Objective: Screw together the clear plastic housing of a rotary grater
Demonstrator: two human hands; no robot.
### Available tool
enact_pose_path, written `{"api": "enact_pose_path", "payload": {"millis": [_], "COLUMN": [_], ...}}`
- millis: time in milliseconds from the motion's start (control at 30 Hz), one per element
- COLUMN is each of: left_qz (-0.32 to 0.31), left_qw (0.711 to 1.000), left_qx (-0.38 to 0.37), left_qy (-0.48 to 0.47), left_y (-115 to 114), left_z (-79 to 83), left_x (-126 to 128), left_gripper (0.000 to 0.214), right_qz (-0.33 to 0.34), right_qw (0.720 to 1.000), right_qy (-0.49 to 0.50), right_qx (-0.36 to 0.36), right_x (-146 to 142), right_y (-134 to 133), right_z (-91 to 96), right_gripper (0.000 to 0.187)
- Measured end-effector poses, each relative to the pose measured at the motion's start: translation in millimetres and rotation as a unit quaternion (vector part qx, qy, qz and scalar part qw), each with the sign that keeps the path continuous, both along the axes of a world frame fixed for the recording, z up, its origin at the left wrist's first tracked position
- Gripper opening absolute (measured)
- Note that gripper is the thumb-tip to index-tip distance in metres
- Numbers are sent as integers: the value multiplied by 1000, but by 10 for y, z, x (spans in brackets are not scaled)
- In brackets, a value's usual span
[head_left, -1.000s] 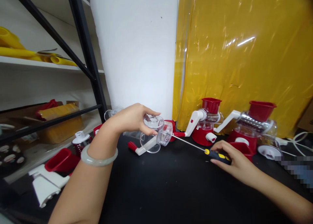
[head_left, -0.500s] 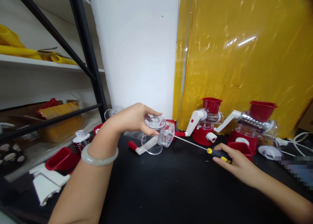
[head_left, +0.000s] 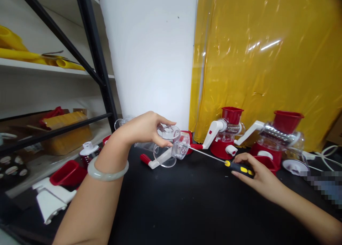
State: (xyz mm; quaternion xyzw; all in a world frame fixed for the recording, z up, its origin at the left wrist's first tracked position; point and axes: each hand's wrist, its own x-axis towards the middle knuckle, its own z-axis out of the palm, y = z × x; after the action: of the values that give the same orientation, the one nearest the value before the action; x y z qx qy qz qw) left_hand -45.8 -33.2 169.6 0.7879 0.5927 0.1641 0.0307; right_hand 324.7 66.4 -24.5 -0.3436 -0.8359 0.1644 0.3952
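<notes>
My left hand [head_left: 152, 129] is closed round a clear plastic grater housing [head_left: 181, 147], which lies on its side above the black table. My right hand [head_left: 253, 172] grips a screwdriver [head_left: 239, 167] by its black and yellow handle. The long shaft runs left, its tip inside the open round end of the housing; what the tip touches I cannot make out. Beneath the housing lies a white crank [head_left: 162, 157] with a red knob. Part of the housing is hidden behind my left fingers.
Two red drum graters [head_left: 224, 145] [head_left: 278, 141] stand at the back right, with a loose metal drum [head_left: 295, 161] beside them. To the left lie a red hopper [head_left: 68, 173], a white part [head_left: 50, 198] and another drum [head_left: 89, 154]. A black shelf frame [head_left: 93, 45] rises at the left.
The screwdriver handle has turned a little in my right hand, showing more yellow. The clear housing has shifted very slightly; my left hand keeps its hold.
</notes>
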Motion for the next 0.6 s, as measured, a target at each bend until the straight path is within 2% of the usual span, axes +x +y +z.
{"api": "enact_pose_path", "payload": {"millis": [100, 167, 267, 367, 600], "left_qz": [5, 9, 9, 1, 7], "left_qw": [1000, 1000, 1000, 1000, 1000], "left_qx": [0, 0, 0, 0, 13], "left_qy": [5, 6, 5, 1, 1], "left_y": [10, 13, 7, -6, -12], "left_z": [-4, -5, -1, 3, 5], "left_x": [-5, -9, -10, -11, -31], "left_gripper": [80, 81, 81, 80, 79], "right_qz": [6, 15, 14, 12, 31], "right_qw": [998, 997, 997, 998, 998], "right_qy": [-16, -47, -62, -47, -44], "right_qx": [-55, -66, -53, -47, -14], "right_x": [-12, -20, -22, -1, 32], "right_y": [-25, -52, -92, -107, -57], "right_z": [8, 35, 84, 111, 81], "right_gripper": [34, 31, 25, 27, 21]}}
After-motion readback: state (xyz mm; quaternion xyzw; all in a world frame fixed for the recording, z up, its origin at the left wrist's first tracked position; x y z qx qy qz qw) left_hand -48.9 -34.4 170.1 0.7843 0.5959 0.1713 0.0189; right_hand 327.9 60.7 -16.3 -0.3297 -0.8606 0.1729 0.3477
